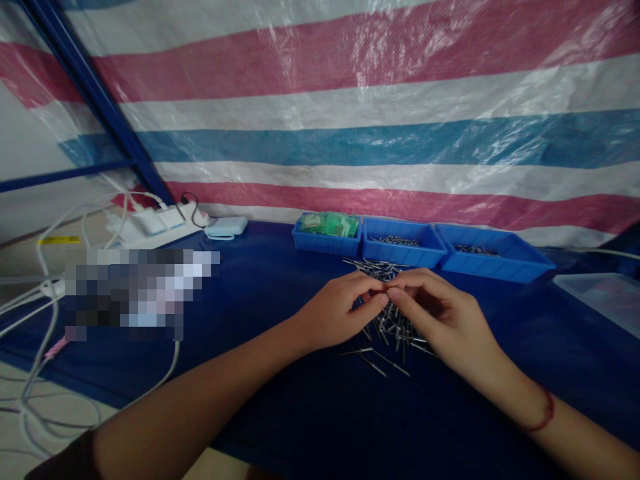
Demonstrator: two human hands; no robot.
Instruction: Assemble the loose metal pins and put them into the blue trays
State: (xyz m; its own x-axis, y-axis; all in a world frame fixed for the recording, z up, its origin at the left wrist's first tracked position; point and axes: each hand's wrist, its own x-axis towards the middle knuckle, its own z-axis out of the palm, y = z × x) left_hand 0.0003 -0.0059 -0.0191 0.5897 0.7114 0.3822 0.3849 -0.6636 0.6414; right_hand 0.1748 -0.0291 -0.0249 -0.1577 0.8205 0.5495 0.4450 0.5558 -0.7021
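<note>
My left hand [345,307] and my right hand [440,310] meet above a loose pile of silver pop rivets [385,327]. Thumb and forefinger are pinched together on each hand, and the fingertips nearly touch one another. Whatever they pinch is too small and covered to make out. Several rivets, thin pins with a thicker sleeve, lie apart from the heap at its near side [383,363]. My right wrist wears a dark red cord [549,410].
Behind the pile stand three blue bins: one with green packets [327,248], a middle one [405,255] and a right one [500,267] with metal pieces. A clear plastic container [600,300] lies right. Left are a power strip [165,227], cables and a light-blue device [227,228].
</note>
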